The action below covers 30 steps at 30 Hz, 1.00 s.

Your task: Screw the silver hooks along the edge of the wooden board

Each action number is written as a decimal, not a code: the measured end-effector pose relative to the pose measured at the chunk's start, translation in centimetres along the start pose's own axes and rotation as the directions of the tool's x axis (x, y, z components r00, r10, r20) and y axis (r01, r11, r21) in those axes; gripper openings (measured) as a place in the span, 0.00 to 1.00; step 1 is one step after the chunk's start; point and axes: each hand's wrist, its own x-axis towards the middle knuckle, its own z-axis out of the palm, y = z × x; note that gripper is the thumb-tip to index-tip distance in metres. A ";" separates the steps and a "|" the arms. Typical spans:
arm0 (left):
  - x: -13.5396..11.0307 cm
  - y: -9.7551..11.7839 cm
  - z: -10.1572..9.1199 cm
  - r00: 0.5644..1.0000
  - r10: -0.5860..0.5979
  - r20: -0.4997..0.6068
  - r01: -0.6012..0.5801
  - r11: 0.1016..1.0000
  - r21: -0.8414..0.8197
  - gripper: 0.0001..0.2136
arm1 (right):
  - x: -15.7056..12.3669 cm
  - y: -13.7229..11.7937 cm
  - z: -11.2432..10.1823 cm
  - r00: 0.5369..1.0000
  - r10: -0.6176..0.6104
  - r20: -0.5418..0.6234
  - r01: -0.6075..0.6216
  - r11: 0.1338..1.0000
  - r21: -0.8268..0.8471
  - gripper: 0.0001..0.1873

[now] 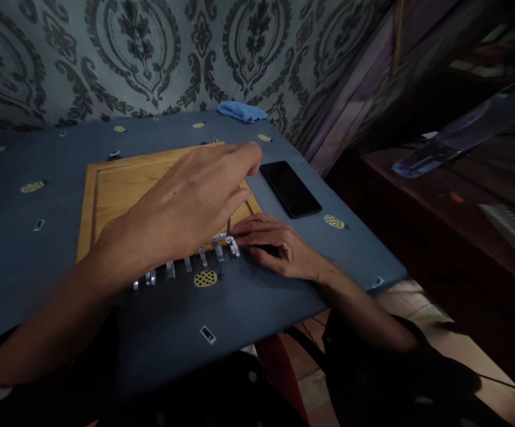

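Note:
My left hand [190,201] hovers over a wooden cutting board [115,190], fingers stretched toward a black phone [290,188] and close together, holding nothing I can see. My right hand [279,244] rests on the blue tablecloth at the board's near right corner, fingers curled against the end of a row of several small metal pieces [186,264] that lie along the board's front edge. One piece by its fingertips stands upright.
A blue cloth [242,111] lies at the table's far edge by the patterned wall. The blue tablecloth [26,249] has pineapple prints. A dark wooden surface [453,201] to the right holds a clear plastic item and a white object. The table's edge drops off at right.

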 end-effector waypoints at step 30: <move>-0.4 -0.1 0.0 0.998 0.027 0.059 -0.031 0.998 0.055 0.06 | 0.0 0.0 -0.1 1.000 -0.012 0.007 0.012 1.000 0.001 0.14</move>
